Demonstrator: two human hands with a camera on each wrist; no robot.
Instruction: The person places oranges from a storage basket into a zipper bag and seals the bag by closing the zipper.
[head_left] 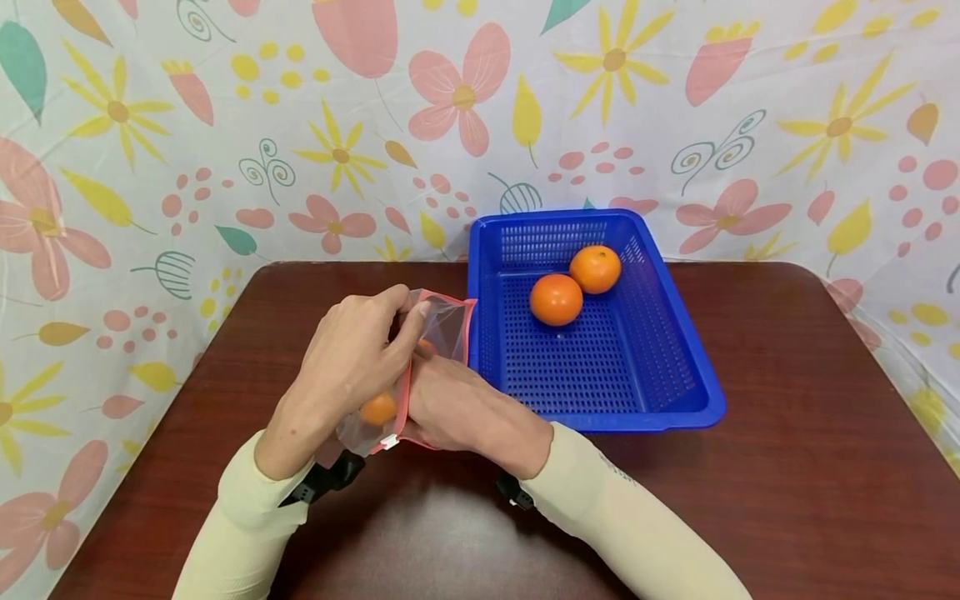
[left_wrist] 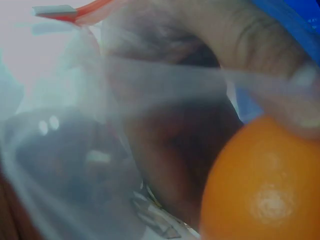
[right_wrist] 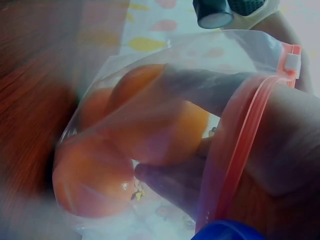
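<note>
A clear zip bag (head_left: 448, 321) with a red zip edge and a white slider (head_left: 389, 442) lies left of the blue basket. My left hand (head_left: 348, 354) pinches its rim at the far side. Through the bag's mouth reaches my right hand (head_left: 468, 408), its fingers inside around an orange (right_wrist: 170, 132). Other oranges (right_wrist: 92, 177) sit deeper in the bag, seen through the plastic in the right wrist view. Close up in the left wrist view is an orange (left_wrist: 265, 185), with fingers above it. From the head view, the right fingertips are mostly hidden.
The blue perforated basket (head_left: 686, 358) stands on the dark wooden table (head_left: 780, 467), right of the bag. Two oranges (head_left: 556, 300) lie in it, touching each other. A flowered cloth (head_left: 480, 167) hangs behind the table. Each wrist carries a small black camera (head_left: 322, 479).
</note>
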